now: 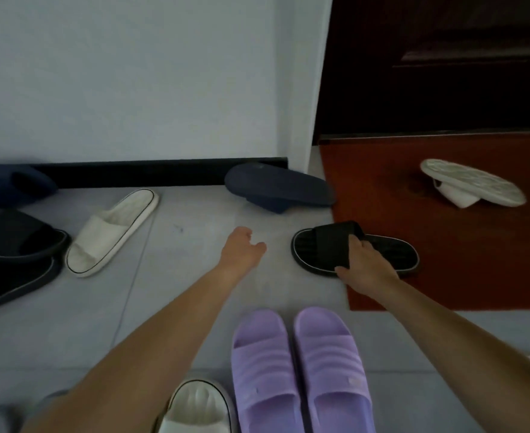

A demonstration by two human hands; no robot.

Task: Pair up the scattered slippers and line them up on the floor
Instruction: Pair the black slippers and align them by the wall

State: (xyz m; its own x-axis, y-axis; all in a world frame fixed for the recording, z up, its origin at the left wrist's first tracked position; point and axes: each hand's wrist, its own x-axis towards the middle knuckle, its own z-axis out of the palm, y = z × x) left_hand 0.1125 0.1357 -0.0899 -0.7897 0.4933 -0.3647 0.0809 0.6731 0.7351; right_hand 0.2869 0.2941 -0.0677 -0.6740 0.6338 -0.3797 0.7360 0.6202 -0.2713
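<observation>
The black slipper (326, 245), laid sideways with its toe to the left at the edge of the red mat (460, 260), was gripped by its strap in the right hand (365, 265), with the left hand (242, 248) held open over bare floor (188, 254).

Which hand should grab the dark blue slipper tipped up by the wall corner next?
Left, probably. The left hand is open, holds nothing and hovers just short of the dark blue slipper. The right hand has its grip on the black slipper at the edge of the red mat.
</observation>
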